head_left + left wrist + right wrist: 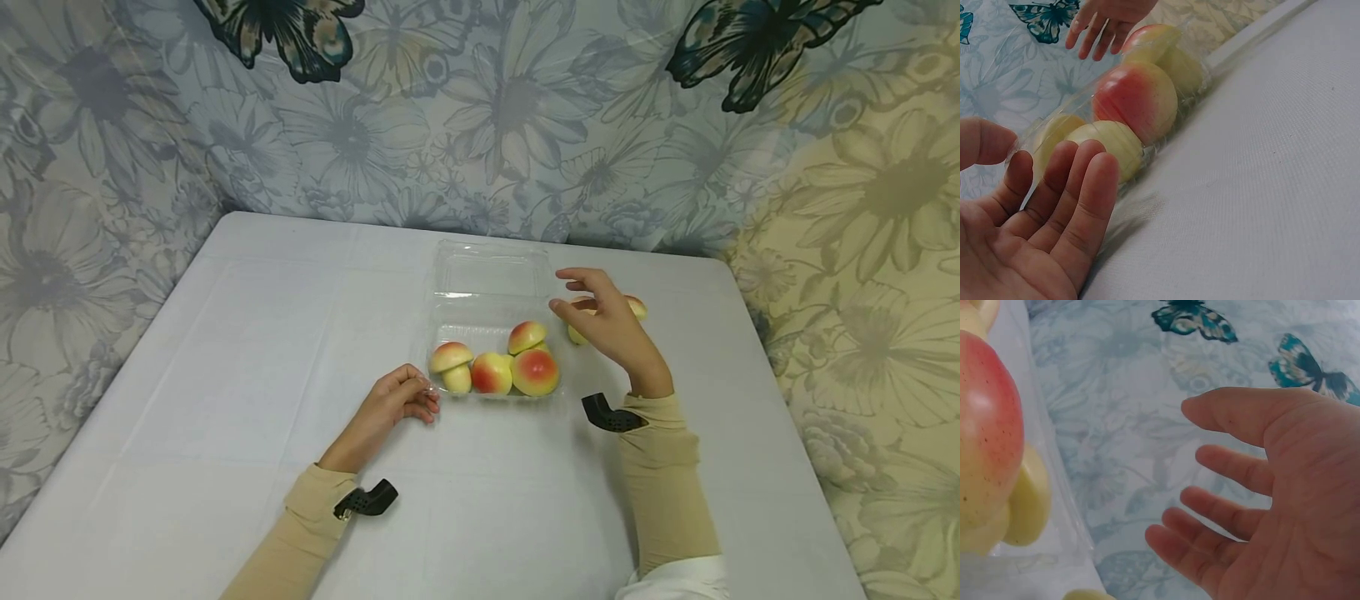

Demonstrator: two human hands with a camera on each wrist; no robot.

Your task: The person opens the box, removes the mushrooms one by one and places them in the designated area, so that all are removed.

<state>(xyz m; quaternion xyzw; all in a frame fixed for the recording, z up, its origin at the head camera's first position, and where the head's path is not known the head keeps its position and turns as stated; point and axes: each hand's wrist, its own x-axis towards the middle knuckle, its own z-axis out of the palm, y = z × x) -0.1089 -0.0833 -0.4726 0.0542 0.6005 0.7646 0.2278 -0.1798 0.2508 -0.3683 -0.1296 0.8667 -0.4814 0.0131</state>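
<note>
A clear plastic clamshell box point(467, 330) lies with its lid point(491, 271) folded back. Several yellow mushrooms with red-blushed caps sit inside, among them a left one point(450, 357) and a front right one point(536, 372). At the box's front left corner my left hand point(393, 396) pinches the edge between thumb and forefinger, its other fingers loosely extended in the left wrist view. My right hand point(611, 325) hovers just right of the box, fingers apart and holding nothing in the right wrist view. Behind it, partly hidden, are more mushrooms point(636, 307) outside the box.
A white cloth covers the table point(225, 375). Behind it hangs a flowered backdrop point(517, 108) with dark butterflies. Black wrist cameras sit on the left point(367, 500) and right point(611, 414) sleeves.
</note>
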